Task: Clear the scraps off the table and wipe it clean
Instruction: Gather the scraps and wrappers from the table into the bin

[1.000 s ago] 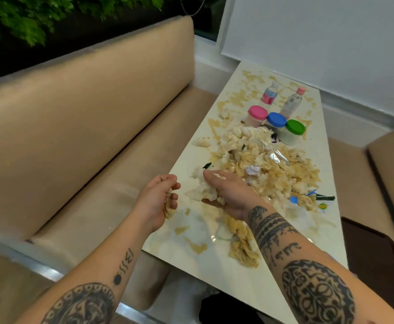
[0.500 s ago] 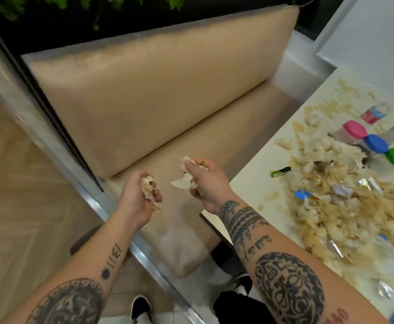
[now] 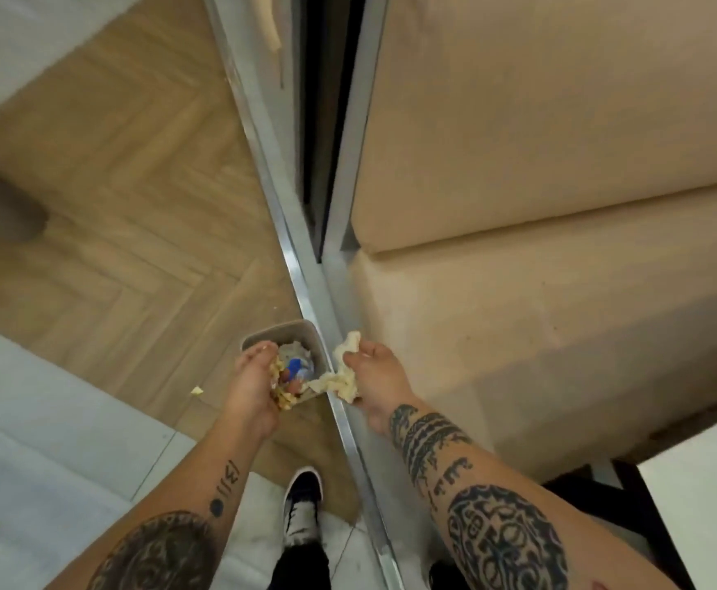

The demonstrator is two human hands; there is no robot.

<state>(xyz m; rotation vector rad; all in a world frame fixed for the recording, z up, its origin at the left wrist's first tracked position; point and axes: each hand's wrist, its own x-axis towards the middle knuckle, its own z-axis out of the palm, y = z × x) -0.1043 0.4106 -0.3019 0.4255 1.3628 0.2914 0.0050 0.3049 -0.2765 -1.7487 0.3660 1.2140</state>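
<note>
Your left hand (image 3: 251, 383) is held over the small grey bin (image 3: 282, 336) on the wood floor (image 3: 127, 232), its fingers (image 3: 263, 350) curled round a clump of yellowish scraps (image 3: 279, 387) that shows along the palm side and hangs directly above the bin's opening. Inside the bin lie pale scraps and a blue piece (image 3: 294, 367); nothing finer can be made out there. Your right hand (image 3: 376, 376) sits just right of the bin, above the metal rail (image 3: 305, 287) that runs between the floor and the beige sofa (image 3: 540, 249). Its fingers (image 3: 359, 355) pinch a crumpled wad of pale scraps (image 3: 342, 376); the wad sticks up past the fingertips and trails down and left, its lower end reaching the bin's right rim. Whether it touches the rim cannot be told. The two hands are near each other but apart, the bin's opening between them. One loose scrap (image 3: 196, 391) lies on the floor to the left of the left hand, just beside the edge of the pale tile (image 3: 50, 419). A dark shoe (image 3: 302, 504) stands on the tile below the hands. A white corner of the table (image 3: 706, 504) shows at lower right, well apart from both hands, with a dark frame (image 3: 633, 487) beside it.
</note>
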